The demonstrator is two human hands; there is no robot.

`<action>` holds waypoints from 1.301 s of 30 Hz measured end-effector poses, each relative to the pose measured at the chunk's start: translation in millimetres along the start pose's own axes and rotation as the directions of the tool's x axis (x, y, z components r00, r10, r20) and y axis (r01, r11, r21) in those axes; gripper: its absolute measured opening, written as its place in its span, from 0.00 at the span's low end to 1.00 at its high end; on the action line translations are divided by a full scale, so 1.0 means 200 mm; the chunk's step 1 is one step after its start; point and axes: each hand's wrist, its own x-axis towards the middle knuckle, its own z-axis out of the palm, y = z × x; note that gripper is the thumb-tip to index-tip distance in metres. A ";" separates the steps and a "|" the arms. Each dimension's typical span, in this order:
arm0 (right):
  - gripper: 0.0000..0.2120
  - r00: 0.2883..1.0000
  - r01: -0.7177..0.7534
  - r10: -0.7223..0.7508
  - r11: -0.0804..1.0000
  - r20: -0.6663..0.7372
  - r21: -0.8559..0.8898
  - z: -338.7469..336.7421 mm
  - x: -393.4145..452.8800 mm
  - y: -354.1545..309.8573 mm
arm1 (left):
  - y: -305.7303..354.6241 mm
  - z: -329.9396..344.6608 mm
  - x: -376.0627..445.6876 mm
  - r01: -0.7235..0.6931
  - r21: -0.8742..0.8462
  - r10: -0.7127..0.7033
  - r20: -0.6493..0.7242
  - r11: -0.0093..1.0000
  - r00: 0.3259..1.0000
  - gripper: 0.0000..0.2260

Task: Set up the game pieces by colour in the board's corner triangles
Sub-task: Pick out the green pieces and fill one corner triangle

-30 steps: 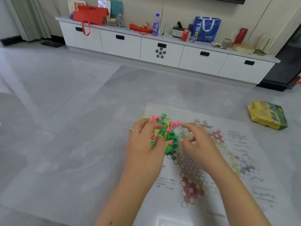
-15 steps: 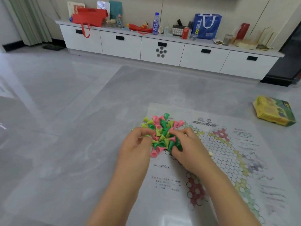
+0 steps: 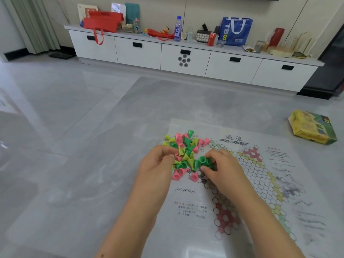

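Observation:
A heap of small cone-shaped game pieces point(image 3: 185, 149) in pink, green and yellow-green lies on the left corner of a white paper board point(image 3: 247, 175) printed with a honeycomb star. My left hand point(image 3: 158, 164) sits at the heap's left edge, fingers curled and touching the pieces; what it holds is hidden. My right hand point(image 3: 221, 168) is at the heap's right side and pinches green pieces point(image 3: 203, 161) between thumb and fingers. A red corner triangle point(image 3: 226, 217) of the board is near me, another red one point(image 3: 251, 152) farther away.
The board lies on a grey tiled floor point(image 3: 74, 146). A yellow-green game box point(image 3: 312, 127) sits on the floor to the right. A long white cabinet point(image 3: 186, 56) with bags, bottles and clutter runs along the back wall.
Both hands have drawn slightly apart at the near side of the heap. My right hand has gathered green pieces at the heap's right side. The view shifted a little.

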 end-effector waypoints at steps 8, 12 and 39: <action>0.23 0.999 0.006 -0.003 0.996 -0.037 0.087 0.00 -0.02 -0.01 | -0.01 0.02 -0.01 -0.002 0.027 0.001 0.017 1.000 1.000 0.10; 0.26 0.999 0.046 -0.046 0.998 -0.005 0.038 0.03 -0.02 -0.01 | -0.02 0.04 -0.01 -0.026 0.042 0.024 0.048 0.999 0.999 0.10; 0.08 0.991 0.111 -0.053 0.828 -0.119 0.550 -0.24 -0.23 -0.20 | -0.04 0.16 -0.06 0.512 -0.584 -0.208 0.508 0.629 0.836 0.14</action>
